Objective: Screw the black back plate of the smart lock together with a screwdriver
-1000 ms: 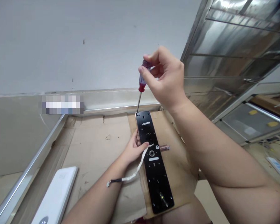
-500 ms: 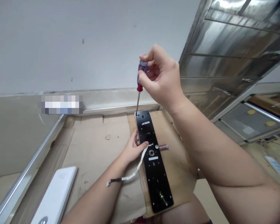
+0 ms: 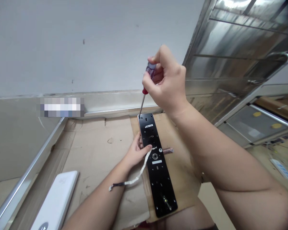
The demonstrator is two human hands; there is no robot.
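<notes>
We note the right hand [image 3: 166,81] clenched on a red-handled screwdriver [image 3: 150,71], its tip set at the top corner hole of a black lock backplate [image 3: 158,182], which lies on flattened cardboard [image 3: 98,166]. The left hand [image 3: 136,152] grasps the plate's edge, beside a white ribbon cable [image 3: 140,176]. The other holes seem unfilled, though we cannot be certain from here.
</notes>
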